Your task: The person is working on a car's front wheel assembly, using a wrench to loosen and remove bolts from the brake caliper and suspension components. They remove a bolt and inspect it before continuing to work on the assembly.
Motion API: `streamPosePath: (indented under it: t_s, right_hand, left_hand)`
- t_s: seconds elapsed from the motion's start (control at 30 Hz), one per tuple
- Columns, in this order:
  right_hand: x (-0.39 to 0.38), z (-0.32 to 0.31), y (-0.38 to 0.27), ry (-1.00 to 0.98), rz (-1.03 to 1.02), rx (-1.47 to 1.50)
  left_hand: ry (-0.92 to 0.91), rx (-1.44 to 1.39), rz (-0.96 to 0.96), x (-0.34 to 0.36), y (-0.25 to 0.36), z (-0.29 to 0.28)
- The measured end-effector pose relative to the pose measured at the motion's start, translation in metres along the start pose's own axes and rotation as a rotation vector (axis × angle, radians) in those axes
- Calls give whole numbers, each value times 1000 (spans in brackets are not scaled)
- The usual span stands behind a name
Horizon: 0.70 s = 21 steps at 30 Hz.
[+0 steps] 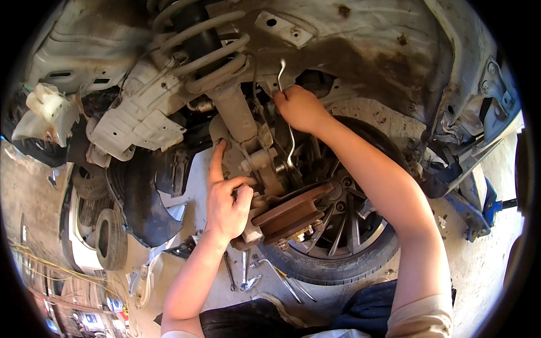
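My right hand point(302, 110) is closed around the shaft of a long double-ended wrench point(291, 141). The wrench stands nearly upright, and its lower end sits at a bolt beside the strut bracket point(259, 158). Below the strut point(235, 112), my left hand point(225, 205) rests against the hub assembly, its index finger stretched upward and the others bent and apart. I see nothing held in it. Above the strut runs a thick coil spring point(211, 62). Under my left hand's fingers is a rusty brake disc point(290, 219), tilted toward me.
A wheel with its tyre point(344, 267) lies on the ground beneath the hub. Several hand tools, among them a wrench point(244, 270), lie near my knees. Loose tyres point(111, 239) stand at left. A blue metal stand point(473, 217) is at right, under the dirty body panel.
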State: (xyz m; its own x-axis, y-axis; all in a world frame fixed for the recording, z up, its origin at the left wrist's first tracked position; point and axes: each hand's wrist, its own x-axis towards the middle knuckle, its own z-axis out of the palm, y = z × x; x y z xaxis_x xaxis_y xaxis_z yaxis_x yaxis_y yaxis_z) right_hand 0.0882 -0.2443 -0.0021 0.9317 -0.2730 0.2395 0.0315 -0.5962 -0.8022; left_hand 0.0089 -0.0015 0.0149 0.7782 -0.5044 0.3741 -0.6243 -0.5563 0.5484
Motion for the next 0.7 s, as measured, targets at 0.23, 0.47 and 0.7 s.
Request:
streamPosePath:
  t_s: [0.23,0.47,0.7]
  right_hand:
    - [-110,-43,12,236,-661,127]
    - [-140,-41,35,102,-1093,-105]
    - [-146,-64,51,179,-730,80]
  left_hand:
    - [14,11,38,-2,-7,-4]
    - [4,34,63,-1,-9,-3]
    - [19,-19,52,-2,-7,-2]
